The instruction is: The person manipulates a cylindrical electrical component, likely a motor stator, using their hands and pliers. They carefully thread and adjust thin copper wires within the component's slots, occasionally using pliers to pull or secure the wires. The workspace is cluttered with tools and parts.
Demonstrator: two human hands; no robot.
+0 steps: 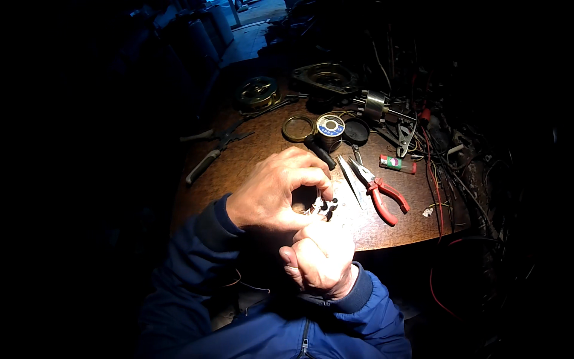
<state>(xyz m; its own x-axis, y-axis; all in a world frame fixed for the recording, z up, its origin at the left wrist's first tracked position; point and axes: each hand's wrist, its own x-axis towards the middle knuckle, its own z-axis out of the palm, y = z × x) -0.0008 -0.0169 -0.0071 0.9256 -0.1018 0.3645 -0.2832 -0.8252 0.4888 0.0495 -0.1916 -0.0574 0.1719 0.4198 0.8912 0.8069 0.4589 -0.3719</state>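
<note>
My left hand (278, 188) arches over the table's near edge, thumb and fingers curled round a small part with pale and coppery strands and black bits (315, 207). Much of that part is hidden by the fingers and washed out by bright light. Just below and touching it, my right hand (320, 257) is closed with its fingers folded in; whatever is inside cannot be made out. Right of the hands lie steel tweezers (353, 182) and red-handled long-nose pliers (381, 194), jaws pointing away from me.
Beyond my hands stand a solder spool (330, 127), a brass ring (298, 128) and a black round cap (357, 131). A lighter (397, 164) lies right. Dark-jawed pliers (218, 146) lie left. Tangled wires (439, 173) crowd the right edge; metal housings (326, 76) sit at the back.
</note>
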